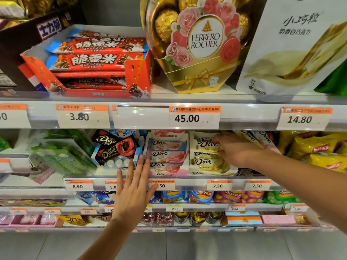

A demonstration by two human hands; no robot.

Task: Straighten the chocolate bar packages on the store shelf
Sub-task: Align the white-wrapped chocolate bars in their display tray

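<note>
Left hand (131, 190) hovers before the shelf edge (187, 178), fingers spread wide — holding nothing. Right hand (234, 149) rests on the yellow Dove packages (206, 147) — grip indeterminate.

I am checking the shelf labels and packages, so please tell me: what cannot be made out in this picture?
- Head view: two price tags on the Dove shelf are partly covered by the left hand; only ".50" and "1.5" show.
- The right hand hides its fingertips and part of the yellow Dove bars, so the grip is unclear.
- Small print on the orange tag strips is too blurred.
- The white pouch is cut off by the top edge.
</note>
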